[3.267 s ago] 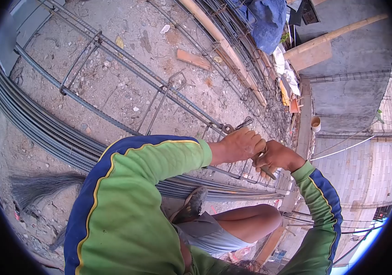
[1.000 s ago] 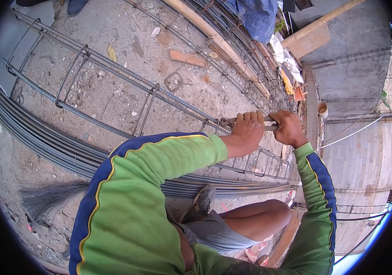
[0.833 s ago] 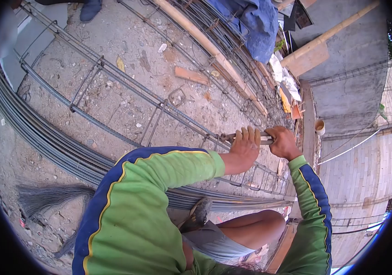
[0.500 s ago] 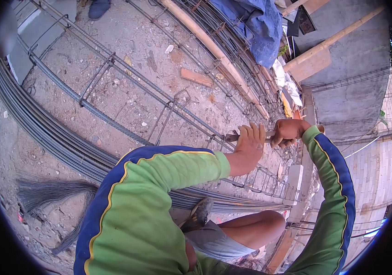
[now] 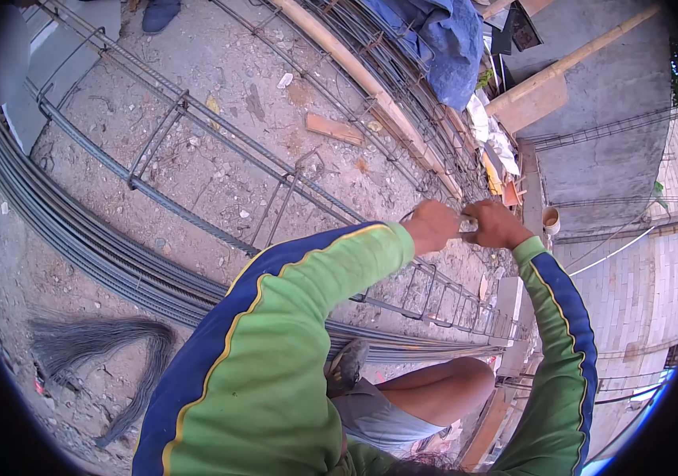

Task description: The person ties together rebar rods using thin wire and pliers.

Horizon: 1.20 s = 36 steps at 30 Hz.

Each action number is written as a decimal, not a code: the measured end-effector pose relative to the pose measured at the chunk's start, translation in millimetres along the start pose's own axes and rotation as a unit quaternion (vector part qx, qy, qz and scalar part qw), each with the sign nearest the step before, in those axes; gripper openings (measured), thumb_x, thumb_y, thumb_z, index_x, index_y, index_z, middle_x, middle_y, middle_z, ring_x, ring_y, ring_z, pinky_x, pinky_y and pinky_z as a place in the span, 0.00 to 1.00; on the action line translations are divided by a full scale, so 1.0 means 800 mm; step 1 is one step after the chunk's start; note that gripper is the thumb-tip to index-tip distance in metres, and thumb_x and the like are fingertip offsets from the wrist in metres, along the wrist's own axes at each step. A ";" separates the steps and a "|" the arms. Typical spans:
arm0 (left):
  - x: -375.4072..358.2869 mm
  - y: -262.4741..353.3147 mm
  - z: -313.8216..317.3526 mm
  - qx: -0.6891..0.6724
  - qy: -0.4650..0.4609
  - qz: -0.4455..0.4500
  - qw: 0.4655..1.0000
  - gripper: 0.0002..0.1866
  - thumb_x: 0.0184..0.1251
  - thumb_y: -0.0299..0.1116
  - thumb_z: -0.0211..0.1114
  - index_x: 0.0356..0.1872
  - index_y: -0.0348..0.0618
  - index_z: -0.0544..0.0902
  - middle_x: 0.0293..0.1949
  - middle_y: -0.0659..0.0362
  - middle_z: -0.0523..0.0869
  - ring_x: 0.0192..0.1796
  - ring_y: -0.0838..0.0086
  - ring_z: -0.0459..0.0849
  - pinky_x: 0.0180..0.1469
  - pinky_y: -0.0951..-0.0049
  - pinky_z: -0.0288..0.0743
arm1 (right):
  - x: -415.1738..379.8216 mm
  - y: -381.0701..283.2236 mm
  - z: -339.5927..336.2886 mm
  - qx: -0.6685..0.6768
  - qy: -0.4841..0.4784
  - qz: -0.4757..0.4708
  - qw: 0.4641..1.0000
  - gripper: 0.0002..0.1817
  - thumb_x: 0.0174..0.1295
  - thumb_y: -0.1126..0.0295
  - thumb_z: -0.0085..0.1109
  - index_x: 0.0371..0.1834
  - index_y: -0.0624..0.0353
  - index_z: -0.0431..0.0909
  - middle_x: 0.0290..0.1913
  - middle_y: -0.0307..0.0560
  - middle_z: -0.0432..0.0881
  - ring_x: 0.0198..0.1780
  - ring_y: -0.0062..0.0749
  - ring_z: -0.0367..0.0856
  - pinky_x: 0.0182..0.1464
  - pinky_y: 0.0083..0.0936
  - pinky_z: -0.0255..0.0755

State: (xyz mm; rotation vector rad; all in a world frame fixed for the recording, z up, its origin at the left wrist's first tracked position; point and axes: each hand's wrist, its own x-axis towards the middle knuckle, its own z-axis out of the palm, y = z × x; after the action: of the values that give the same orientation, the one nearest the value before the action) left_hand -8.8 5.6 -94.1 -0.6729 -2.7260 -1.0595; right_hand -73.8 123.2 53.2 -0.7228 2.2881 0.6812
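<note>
My left hand (image 5: 432,226) is closed above the far part of a rebar cage (image 5: 168,198), made of long ribbed bars with square stirrups. A small dark tip shows at its far side; what the fingers hold is hidden. Right beside it, my right hand (image 5: 497,224) is curled, with thumb and fingers around a hand tool that is mostly covered. Only a short piece shows between the hands, too small to name its kind. Both arms wear green sleeves with a blue stripe.
Bundled rebar (image 5: 77,230) runs along the near side, close to my shoe (image 5: 348,366). Thin tie wire (image 5: 101,345) lies at lower left. Beyond the cage are a bamboo pole (image 5: 379,95), a blue tarp (image 5: 450,55), a wood piece (image 5: 333,128) and a cup (image 5: 551,220).
My left hand has gone from spread fingers to closed and moved slightly up. My right hand has turned, and the metal tool that stretched between the hands is now mostly hidden.
</note>
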 end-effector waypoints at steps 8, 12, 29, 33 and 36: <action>0.008 -0.055 -0.045 -0.257 -0.177 -0.039 0.949 0.23 0.51 0.43 0.71 0.46 0.39 0.87 0.39 0.47 0.90 0.44 0.54 0.89 0.47 0.59 0.81 | 0.032 -0.001 0.035 -0.277 0.322 -0.095 0.900 0.12 0.59 0.61 0.67 0.41 0.51 0.79 0.37 0.45 0.81 0.46 0.44 0.82 0.54 0.39 0.73; 0.023 -0.040 -0.016 -0.182 -0.140 0.014 0.973 0.23 0.51 0.43 0.70 0.47 0.39 0.86 0.40 0.49 0.89 0.45 0.60 0.89 0.48 0.61 0.81 | 0.050 0.006 -0.002 -0.186 0.106 -0.080 0.974 0.10 0.56 0.65 0.66 0.40 0.51 0.85 0.34 0.50 0.88 0.37 0.50 0.87 0.41 0.43 0.79; 0.018 -0.059 -0.019 -0.671 -0.225 -0.112 0.698 0.15 0.56 0.39 0.79 0.28 0.37 0.84 0.21 0.59 0.81 0.19 0.75 0.76 0.21 0.70 0.68 | 0.018 -0.026 -0.001 -0.322 0.360 -0.183 0.856 0.16 0.51 0.69 0.64 0.45 0.48 0.76 0.40 0.43 0.74 0.47 0.40 0.76 0.51 0.38 0.68; 0.030 -0.059 0.002 -0.479 -0.109 -0.109 0.864 0.21 0.45 0.39 0.80 0.35 0.31 0.87 0.31 0.51 0.89 0.33 0.65 0.88 0.34 0.66 0.80 | 0.036 -0.017 -0.007 -0.281 0.260 -0.159 0.910 0.14 0.51 0.69 0.64 0.42 0.49 0.80 0.38 0.43 0.79 0.48 0.43 0.80 0.51 0.40 0.72; 0.036 -0.058 0.004 -0.362 -0.082 -0.076 0.926 0.21 0.44 0.37 0.79 0.35 0.31 0.87 0.34 0.49 0.89 0.37 0.62 0.88 0.38 0.65 0.81 | 0.053 -0.029 -0.039 -0.250 0.150 -0.143 0.946 0.16 0.49 0.71 0.63 0.44 0.47 0.84 0.38 0.46 0.86 0.47 0.48 0.85 0.48 0.42 0.77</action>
State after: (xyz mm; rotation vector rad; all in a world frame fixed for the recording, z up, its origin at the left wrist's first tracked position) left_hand -55.8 -12.4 -116.2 -0.6534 -2.4953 -2.1783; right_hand -99.4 74.2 37.6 -1.4537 2.2160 1.0869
